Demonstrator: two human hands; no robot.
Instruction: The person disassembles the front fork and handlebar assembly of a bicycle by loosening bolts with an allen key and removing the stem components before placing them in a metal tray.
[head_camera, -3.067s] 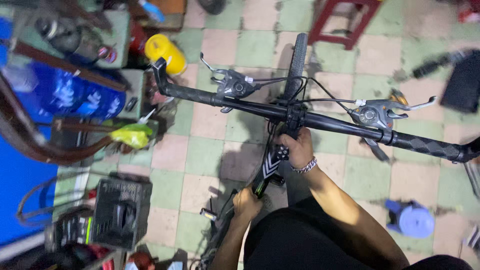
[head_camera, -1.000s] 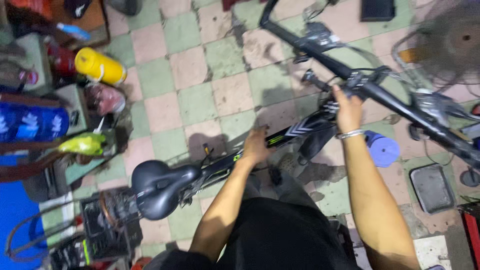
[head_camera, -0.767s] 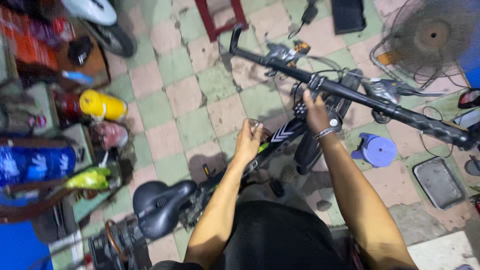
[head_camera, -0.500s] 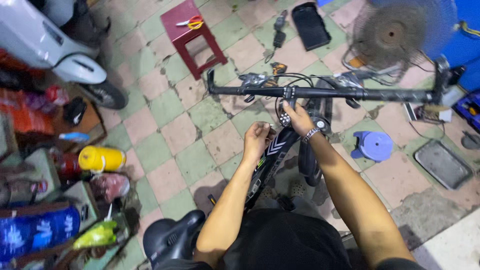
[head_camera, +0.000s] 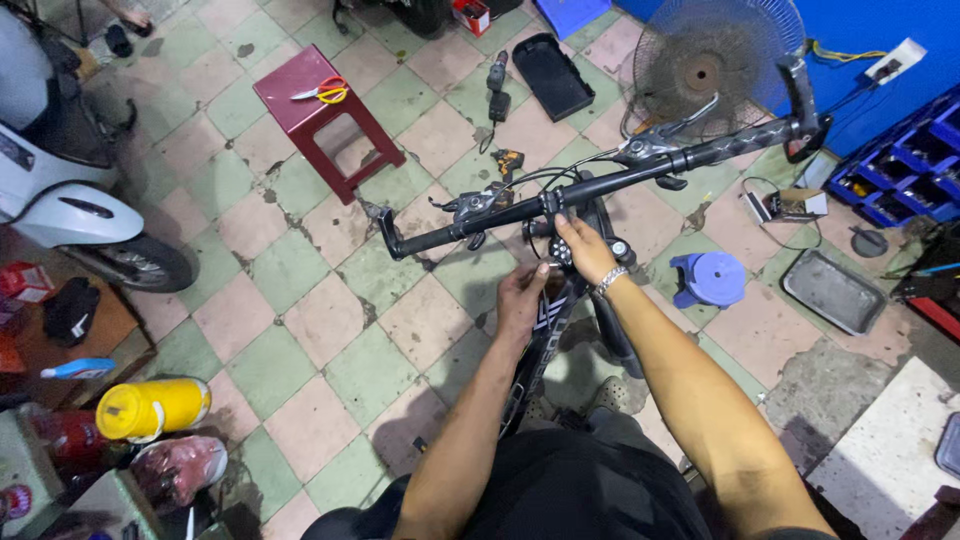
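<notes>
A black bicycle stands in front of me, its handlebar (head_camera: 600, 182) running from lower left to upper right with brake levers and cables on it. My right hand (head_camera: 583, 246) grips the stem just below the bar's middle; a metal bracelet circles that wrist. My left hand (head_camera: 522, 298) is closed on the top of the black frame tube (head_camera: 545, 340) right beside it. The front wheel and fork are mostly hidden under my arms.
A red stool (head_camera: 322, 112) with scissors stands beyond the bar. A floor fan (head_camera: 712, 60), a cordless drill (head_camera: 496, 88), a black cover (head_camera: 556, 75), a blue stool (head_camera: 709, 278) and a grey tray (head_camera: 833, 292) lie around. A scooter (head_camera: 70, 215) and a yellow can (head_camera: 152, 407) are at left.
My view has swung from the saddle and left shelf toward the front of the bicycle. Both hands stay on the frame and stem, and the handlebar has turned.
</notes>
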